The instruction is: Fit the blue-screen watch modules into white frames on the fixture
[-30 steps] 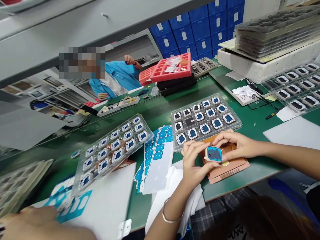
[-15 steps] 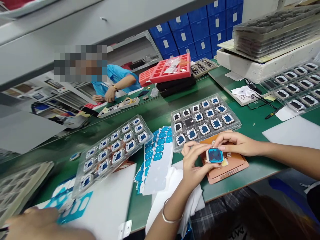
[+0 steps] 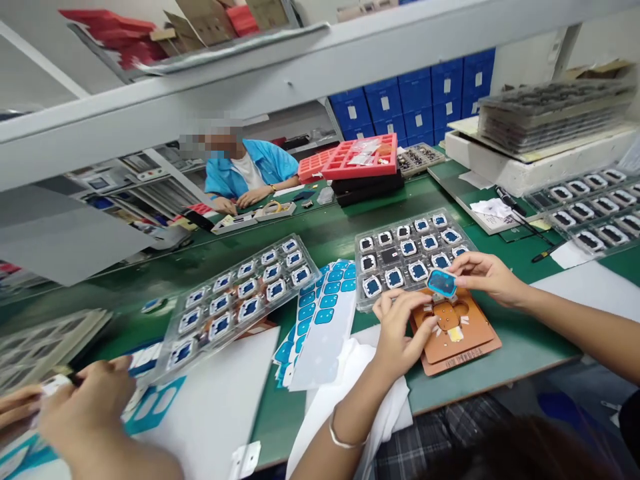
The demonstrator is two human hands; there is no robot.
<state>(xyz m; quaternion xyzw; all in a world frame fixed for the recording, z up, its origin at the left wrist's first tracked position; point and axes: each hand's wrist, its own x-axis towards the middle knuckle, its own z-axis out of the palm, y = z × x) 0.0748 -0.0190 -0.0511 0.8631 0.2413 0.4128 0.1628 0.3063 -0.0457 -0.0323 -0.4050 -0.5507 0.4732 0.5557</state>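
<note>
At the lower left edge, my left hand [image 3: 19,407] is partly cut off, its fingers closed at a small white-and-dark part [image 3: 54,383]. My right hand [image 3: 93,407] is closed at the same part, fingers bent over its dark end. Blur hides the part's exact kind. Below and beside my hands lies a blue adhesive sheet [image 3: 159,408] with rounded cut-outs, on a white board [image 3: 215,393]. Nearby stands a tilted clear tray [image 3: 167,320] of white watch-case frames with blue film.
A co-worker's hands [image 3: 400,327] to the right hold a blue-filmed watch piece [image 3: 442,283] over an orange fixture [image 3: 480,333]. Blue sticker sheets [image 3: 320,353] and another clear tray [image 3: 357,260] lie between. Another person [image 3: 250,167] sits across the green bench [image 3: 280,440].
My view has shifted, and my hands now show closed at the small part. The co-worker's right hand has lifted the blue-filmed piece away from the left hand, uncovering the orange fixture.
</note>
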